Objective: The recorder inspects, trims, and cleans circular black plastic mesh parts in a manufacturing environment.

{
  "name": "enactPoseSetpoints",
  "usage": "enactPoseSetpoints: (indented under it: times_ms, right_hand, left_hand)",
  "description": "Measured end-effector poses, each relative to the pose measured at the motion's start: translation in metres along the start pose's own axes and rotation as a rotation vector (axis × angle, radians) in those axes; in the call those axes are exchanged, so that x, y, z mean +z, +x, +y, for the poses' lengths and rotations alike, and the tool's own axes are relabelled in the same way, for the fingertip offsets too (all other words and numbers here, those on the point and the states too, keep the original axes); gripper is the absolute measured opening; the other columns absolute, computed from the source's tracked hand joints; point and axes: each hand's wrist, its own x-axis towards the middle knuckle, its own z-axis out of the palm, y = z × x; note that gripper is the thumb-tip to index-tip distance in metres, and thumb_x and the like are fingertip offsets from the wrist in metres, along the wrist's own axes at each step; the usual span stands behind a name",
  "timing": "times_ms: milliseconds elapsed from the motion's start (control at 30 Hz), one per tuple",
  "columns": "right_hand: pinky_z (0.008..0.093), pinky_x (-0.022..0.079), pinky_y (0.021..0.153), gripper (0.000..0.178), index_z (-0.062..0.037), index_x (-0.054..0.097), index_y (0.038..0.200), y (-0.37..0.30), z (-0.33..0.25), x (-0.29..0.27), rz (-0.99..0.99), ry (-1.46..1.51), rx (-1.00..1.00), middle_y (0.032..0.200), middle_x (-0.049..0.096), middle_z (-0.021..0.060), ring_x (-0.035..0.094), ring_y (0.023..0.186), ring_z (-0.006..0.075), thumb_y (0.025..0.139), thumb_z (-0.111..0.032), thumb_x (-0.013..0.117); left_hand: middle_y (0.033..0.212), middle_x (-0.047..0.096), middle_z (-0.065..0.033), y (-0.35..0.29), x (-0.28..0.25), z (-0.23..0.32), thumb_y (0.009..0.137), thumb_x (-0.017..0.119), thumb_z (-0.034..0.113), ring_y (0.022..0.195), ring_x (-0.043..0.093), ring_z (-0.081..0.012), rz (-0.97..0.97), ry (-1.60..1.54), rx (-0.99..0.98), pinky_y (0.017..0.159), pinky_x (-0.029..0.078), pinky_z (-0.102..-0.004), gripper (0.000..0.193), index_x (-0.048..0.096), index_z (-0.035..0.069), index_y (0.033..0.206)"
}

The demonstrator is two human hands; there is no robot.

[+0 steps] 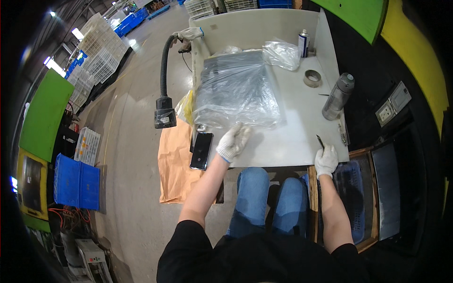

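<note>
My left hand [234,142], in a white knit glove, lies at the near edge of a clear plastic bag [271,109]. Its fingers are loosely stretched, their tips by the film; I make out nothing held in them. A dark grey flat panel [231,78] shows through the bag's plastic. At the table's near right corner, my gloved right hand [326,161] is closed around a slim dark pen-like tool [320,140], its tip pointing up and away. A black phone [202,151] rests at the table's left edge, just left of my left hand.
On the white walled table [288,153], a grey bottle [338,96], a tape roll [312,78], a spray can [303,43] and crumpled plastic [282,54] stand toward the right and back. A black gooseneck lamp [164,111] and brown paper [177,160] are at the left.
</note>
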Motion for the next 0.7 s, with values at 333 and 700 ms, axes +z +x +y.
enactPoseSetpoints:
  times_ms: [333, 700]
  right_hand:
    - [0.0502, 0.047, 0.077, 0.027, -0.004, 0.064, 0.098, 0.0, 0.001, 0.001, 0.028, 0.004, -0.027, 0.092, 0.059, 0.0179, 0.057, 0.087, 0.0392, 0.079, -0.019, 0.053]
    - [0.0503, 0.047, 0.076, 0.025, -0.0049, 0.064, 0.096, -0.001, 0.002, 0.004, 0.064, 0.009, -0.044, 0.091, 0.059, 0.0169, 0.057, 0.087, 0.0381, 0.078, -0.019, 0.054]
  left_hand:
    - [0.087, 0.06, 0.0021, 0.084, 0.027, -0.029, 0.095, 0.06, 0.028, 0.075, 0.056, -0.0124, 0.286, -0.281, -0.047, 0.064, 0.051, -0.0293, 0.012, 0.058, 0.017, 0.091]
    - [0.083, 0.06, -0.0029, 0.076, 0.029, -0.036, 0.092, 0.063, 0.017, 0.076, 0.059, -0.0162, 0.076, -0.146, 0.171, 0.08, 0.052, -0.0335, 0.011, 0.057, 0.008, 0.096]
